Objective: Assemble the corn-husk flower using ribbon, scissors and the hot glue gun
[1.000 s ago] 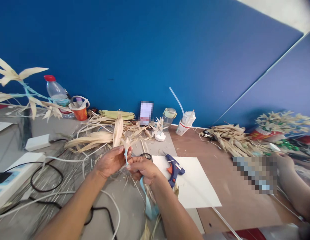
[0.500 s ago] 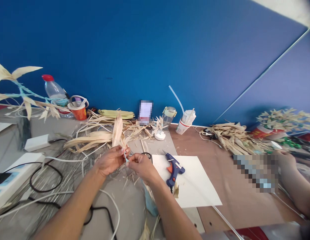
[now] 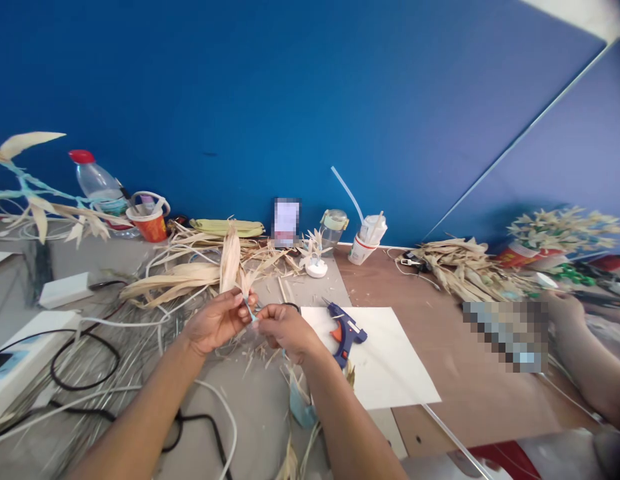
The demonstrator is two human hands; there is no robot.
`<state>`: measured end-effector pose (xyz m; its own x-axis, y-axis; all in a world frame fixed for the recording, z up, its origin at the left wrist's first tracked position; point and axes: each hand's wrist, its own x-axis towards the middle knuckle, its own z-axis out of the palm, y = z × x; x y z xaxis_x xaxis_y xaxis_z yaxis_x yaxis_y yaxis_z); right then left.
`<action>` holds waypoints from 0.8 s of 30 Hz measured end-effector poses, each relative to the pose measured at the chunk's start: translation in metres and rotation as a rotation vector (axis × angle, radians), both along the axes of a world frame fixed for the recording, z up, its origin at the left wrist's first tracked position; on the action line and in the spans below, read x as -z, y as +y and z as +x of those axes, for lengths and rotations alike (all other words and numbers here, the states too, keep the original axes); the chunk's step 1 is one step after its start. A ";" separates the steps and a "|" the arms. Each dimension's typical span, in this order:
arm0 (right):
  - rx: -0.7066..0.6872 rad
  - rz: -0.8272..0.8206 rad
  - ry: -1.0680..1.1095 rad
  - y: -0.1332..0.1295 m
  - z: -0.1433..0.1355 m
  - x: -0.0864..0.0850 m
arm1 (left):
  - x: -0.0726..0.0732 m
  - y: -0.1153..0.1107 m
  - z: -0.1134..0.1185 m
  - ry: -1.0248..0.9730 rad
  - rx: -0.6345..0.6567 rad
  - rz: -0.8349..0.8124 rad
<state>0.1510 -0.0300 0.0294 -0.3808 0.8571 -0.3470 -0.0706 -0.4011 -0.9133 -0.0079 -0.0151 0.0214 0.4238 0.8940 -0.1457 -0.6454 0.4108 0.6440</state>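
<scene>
My left hand (image 3: 217, 325) is closed in a pinch on the stem of a small dried corn husk flower (image 3: 247, 283), whose pale petals point up. Close beside it, my right hand (image 3: 286, 331) pinches a light blue strip (image 3: 253, 319) at the stem's lower end. Part of the stem is hidden by my fingers. Below my right hand lies a light blue bundle (image 3: 302, 405), partly covered by my forearm. Long dry corn husks (image 3: 177, 280) lie just behind my left hand.
A blue glue gun (image 3: 348, 335) rests on white paper (image 3: 400, 373) to the right. Cables and a white power strip (image 3: 37, 350) are at left. A bottle (image 3: 97, 183), cups and a phone (image 3: 287, 223) line the wall. Another person's hand (image 3: 565, 310) is at far right.
The view has swung slightly right. My right hand has rolled a little at the stem, its fingers now more curled. My left hand keeps its hold on the flower.
</scene>
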 end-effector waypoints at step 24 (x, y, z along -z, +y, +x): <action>0.038 0.270 -0.363 0.006 0.005 0.011 | 0.004 0.003 0.001 0.287 -0.030 -0.087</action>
<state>0.1562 -0.0244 0.0185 -0.2423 0.9462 -0.2145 0.2637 -0.1485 -0.9531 -0.0066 -0.0118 0.0169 0.3282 0.8843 -0.3322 -0.4548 0.4561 0.7649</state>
